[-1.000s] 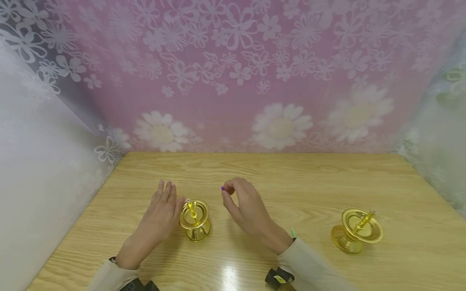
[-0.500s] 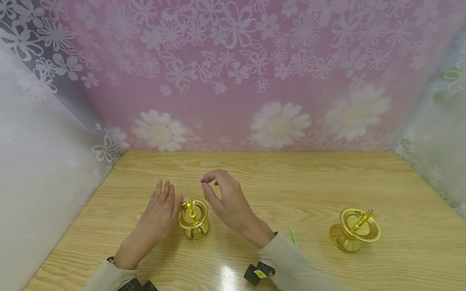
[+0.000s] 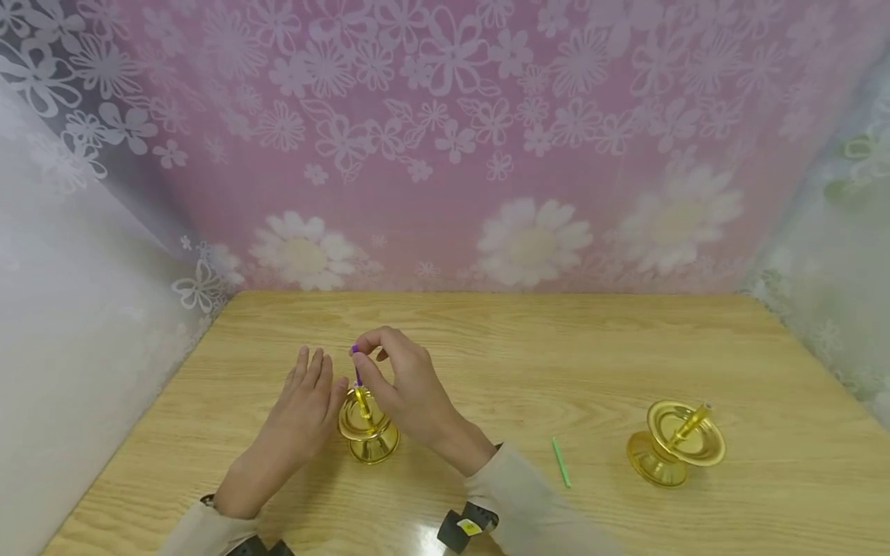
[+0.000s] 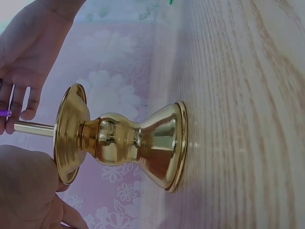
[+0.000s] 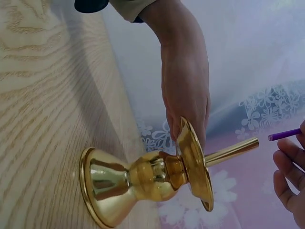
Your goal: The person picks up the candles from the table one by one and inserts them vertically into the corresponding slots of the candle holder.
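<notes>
Stand (image 3: 374,449): gold, upright on the table (image 3: 521,340), with a thin tube (image 5: 232,151) rising from its dish (image 5: 193,167).
Purple stick (image 5: 286,134): above the stand, lower end pointing at the tube's tip; the right wrist view shows a small gap between the two.
Right hand (image 3: 406,386): to the right of the stand and above its dish, thumb and index finger pinching the purple stick near its top, other fingers loosely bent.
Left hand (image 3: 300,413): just left of the stand, fingers straight, side by side and grasping nothing; the thumb is nearest the dish. Whether it touches the stand, I cannot tell.
Green stick (image 3: 561,462): lying on the table, well to the right of the stand.
Second stand (image 3: 660,463): gold too, with its own dish and tube, farther right of the stand, beyond the green stick.
Backdrop (image 3: 431,185): pink with white flowers, behind the stand, past the table's far edge.
</notes>
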`<state>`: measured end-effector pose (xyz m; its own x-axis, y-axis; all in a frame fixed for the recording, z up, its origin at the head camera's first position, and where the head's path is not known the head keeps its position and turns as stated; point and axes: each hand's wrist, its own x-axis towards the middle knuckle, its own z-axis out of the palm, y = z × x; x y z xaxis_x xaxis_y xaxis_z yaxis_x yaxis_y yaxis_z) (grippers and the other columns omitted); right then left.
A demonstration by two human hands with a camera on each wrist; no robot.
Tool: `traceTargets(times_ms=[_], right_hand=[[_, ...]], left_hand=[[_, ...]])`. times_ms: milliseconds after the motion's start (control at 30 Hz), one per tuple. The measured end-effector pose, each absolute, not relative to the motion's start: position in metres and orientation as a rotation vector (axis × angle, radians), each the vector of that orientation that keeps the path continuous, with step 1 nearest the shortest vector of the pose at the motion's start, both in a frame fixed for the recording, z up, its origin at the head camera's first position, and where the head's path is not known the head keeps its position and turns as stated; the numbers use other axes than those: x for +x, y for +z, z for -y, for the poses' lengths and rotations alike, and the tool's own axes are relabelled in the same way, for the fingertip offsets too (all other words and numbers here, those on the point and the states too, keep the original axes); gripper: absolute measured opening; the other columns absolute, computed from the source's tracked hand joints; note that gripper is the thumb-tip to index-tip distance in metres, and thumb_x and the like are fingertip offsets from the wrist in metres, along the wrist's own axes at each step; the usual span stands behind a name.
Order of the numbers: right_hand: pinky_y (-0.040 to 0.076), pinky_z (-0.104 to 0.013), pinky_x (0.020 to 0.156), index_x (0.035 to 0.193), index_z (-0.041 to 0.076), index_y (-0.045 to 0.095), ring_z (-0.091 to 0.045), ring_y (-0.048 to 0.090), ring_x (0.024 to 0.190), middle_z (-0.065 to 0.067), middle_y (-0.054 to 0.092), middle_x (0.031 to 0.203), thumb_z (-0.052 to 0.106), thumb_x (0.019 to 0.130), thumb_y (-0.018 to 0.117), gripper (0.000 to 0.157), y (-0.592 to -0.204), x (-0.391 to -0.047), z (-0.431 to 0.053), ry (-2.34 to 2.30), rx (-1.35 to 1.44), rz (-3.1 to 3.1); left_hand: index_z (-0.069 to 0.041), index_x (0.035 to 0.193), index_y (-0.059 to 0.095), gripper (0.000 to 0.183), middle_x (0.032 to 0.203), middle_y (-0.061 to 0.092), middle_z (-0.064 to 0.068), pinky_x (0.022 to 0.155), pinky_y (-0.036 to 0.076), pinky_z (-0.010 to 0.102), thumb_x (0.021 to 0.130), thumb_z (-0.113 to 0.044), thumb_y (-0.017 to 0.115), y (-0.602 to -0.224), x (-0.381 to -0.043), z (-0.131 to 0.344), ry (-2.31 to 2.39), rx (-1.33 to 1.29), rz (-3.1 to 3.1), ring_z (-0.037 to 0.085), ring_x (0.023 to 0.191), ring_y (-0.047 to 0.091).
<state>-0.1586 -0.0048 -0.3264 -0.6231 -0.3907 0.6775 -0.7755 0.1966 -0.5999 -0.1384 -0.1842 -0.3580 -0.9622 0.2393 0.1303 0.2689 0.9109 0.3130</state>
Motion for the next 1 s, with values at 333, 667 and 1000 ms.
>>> traceTargets(times_ms=[333, 667, 1000], right_hand=[[0.048, -0.026, 0.084, 0.104, 0.000, 0.057, -0.018, 0.059, 0.096, -0.008, 0.063, 0.103, 0.007, 0.098, 0.052, 0.010, -0.3284, -0.1592, 0.0111, 1.370, 1.141, 2.122], [0.049, -0.026, 0.083, 0.104, 0.000, 0.057, -0.017, 0.059, 0.095, -0.008, 0.063, 0.103, 0.006, 0.099, 0.051, 0.010, -0.3291, -0.1604, 0.0102, 1.354, 1.143, 2.114], [0.050, -0.026, 0.082, 0.103, 0.001, 0.058, -0.015, 0.059, 0.088, -0.009, 0.064, 0.100, 0.007, 0.099, 0.052, 0.010, -0.3303, -0.1604, 0.0094, 1.381, 1.110, 2.104]], left_hand=[[0.021, 0.140, 0.029, 0.062, 0.148, 0.021, 0.038, 0.108, 0.017, 0.065, 0.108, -0.032, 0.023, -0.3585, -0.1386, 0.1851, -0.506, -0.404, 2.969, 0.051, 0.141, 0.006], [0.021, 0.140, 0.028, 0.063, 0.148, 0.021, 0.039, 0.109, 0.017, 0.065, 0.108, -0.032, 0.022, -0.3586, -0.1404, 0.1839, -0.505, -0.403, 2.980, 0.051, 0.141, 0.005], [0.022, 0.140, 0.028, 0.064, 0.148, 0.020, 0.039, 0.108, 0.016, 0.066, 0.108, -0.033, 0.022, -0.3579, -0.1380, 0.1846, -0.508, -0.407, 2.980, 0.052, 0.141, 0.005]])
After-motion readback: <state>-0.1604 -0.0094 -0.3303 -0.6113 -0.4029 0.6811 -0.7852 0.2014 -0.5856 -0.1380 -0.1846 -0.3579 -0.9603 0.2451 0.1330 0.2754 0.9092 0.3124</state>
